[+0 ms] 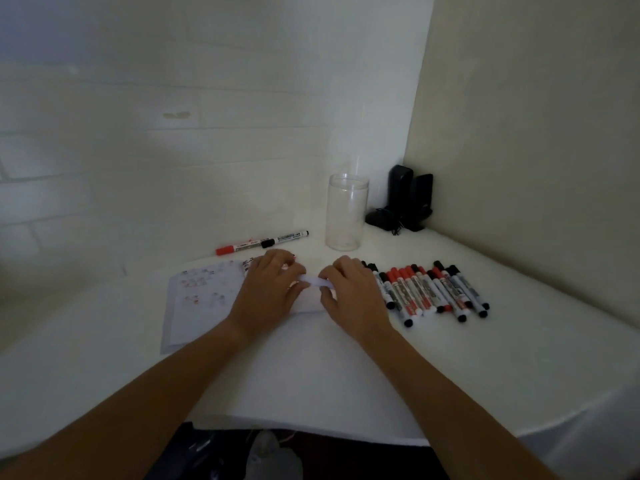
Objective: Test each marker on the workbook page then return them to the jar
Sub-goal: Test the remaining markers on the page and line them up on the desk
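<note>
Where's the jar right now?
The clear jar stands upright at the back of the table, right of centre, between two loose markers and the black speakers.

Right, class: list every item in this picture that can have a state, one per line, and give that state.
Glass jar: upright, open-topped, no markers inside.
Workbook: lying flat, page with red scribbles showing.
Row of markers: lying side by side, right of the hands, caps on.
Two markers: lying end to end behind the workbook, capped.
Left hand: fingers curled on a white marker.
Right hand: pinching the same marker.
</note>
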`<state>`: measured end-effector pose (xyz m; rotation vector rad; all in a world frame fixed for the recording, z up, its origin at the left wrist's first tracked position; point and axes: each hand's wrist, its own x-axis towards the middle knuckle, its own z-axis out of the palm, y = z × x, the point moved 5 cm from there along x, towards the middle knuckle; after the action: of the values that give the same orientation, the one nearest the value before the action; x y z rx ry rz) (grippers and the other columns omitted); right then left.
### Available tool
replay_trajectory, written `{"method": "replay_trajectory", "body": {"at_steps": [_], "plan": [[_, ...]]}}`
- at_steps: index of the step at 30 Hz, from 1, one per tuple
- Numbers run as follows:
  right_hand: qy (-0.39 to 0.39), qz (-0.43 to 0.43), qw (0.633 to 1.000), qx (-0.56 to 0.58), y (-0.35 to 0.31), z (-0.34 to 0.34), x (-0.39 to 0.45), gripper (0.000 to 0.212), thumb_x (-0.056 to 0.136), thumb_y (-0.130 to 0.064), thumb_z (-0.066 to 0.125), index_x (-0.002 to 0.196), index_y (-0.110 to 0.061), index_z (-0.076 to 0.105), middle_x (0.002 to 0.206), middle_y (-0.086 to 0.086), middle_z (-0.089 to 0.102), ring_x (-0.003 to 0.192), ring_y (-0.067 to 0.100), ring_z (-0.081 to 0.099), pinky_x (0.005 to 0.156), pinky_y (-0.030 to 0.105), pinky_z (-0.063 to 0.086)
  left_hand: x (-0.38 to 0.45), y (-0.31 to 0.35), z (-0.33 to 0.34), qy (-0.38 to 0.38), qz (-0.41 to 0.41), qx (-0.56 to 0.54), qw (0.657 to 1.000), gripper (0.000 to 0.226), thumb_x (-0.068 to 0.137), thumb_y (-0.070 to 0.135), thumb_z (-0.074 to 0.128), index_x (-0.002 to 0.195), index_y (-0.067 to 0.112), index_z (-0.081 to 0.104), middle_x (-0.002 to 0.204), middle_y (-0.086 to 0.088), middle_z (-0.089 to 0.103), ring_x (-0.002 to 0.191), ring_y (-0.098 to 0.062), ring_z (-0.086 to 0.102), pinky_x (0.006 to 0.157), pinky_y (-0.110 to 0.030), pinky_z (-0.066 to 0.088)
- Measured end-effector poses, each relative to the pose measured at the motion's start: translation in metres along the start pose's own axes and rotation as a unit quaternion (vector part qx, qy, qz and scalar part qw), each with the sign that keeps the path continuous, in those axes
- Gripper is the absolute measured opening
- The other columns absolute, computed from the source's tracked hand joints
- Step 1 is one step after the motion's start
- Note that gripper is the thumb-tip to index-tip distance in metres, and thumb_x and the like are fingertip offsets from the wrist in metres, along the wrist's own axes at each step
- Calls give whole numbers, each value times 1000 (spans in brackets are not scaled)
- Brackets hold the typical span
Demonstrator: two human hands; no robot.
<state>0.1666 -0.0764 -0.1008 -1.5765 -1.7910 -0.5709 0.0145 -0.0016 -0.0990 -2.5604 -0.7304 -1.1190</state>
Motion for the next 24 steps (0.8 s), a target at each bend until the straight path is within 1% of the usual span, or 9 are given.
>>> {"method": "replay_trajectory", "body": {"at_steps": [2,4,7,9,12,14,17,20,24], "plan": [[8,11,1000,-23,18,-22,-13,11,87,-20,64,96,-15,68,89,1,59,81,18,52,72,30,40,12,24,10,13,22,-20,999,25,97,33,56,108,15,69,112,-8,60,109,-27,53,88,-40,43],[2,22,999,-45,39,-50,-29,14,89,-20,62,98,-13,68,89,2,62,80,19,54,72,29,43,25,55,21,26,35,-47,998,27,97,23,60,120,13,68,122,-12,59,117,-29,52,96,-43,45],[-10,78,993,-87,77,-101,-65,16,86,-16,73,100,-8,69,91,6,65,82,21,59,72,29,49,43,110,34,23,-5,-110,994,42,96,12,56,138,12,56,139,-14,50,131,-29,44,107,-39,38],[-17,150,984,-95,104,-138,-96,16,85,-14,74,99,-7,69,90,8,64,78,22,59,67,27,45,54,150,43,16,-22,-165,986,37,94,9,48,130,9,58,133,-14,51,125,-30,47,106,-40,41],[-30,246,962,-112,137,-189,-145,10,88,-17,67,95,-9,66,87,6,59,73,25,57,62,33,46,67,214,67,-52,25,-258,964,26,87,1,49,105,11,65,112,-6,57,105,-24,53,91,-42,48],[-47,308,941,-130,154,-216,-175,11,91,-22,63,96,-11,63,88,3,57,74,24,57,62,33,44,68,261,82,-140,74,-308,938,28,87,1,50,100,19,66,105,4,56,99,-14,53,88,-37,49],[-86,404,897,-154,167,-244,-214,16,94,-28,57,100,-14,57,88,2,60,73,22,59,64,34,50,62,327,102,-260,137,-339,894,26,92,12,50,105,26,67,108,11,56,104,-9,53,95,-35,46],[-93,466,863,-172,171,-260,-247,15,93,-26,55,99,-14,49,81,4,59,70,25,61,66,40,56,63,365,112,-274,119,-339,892,25,90,19,48,107,28,64,115,8,57,111,-16,53,97,-41,44],[-120,553,806,-176,175,-264,-284,20,90,-15,53,106,-14,40,79,2,52,76,26,58,64,35,45,66,391,115,-253,127,-318,905,22,94,15,52,111,20,63,118,1,58,113,-22,53,91,-37,39]]}}
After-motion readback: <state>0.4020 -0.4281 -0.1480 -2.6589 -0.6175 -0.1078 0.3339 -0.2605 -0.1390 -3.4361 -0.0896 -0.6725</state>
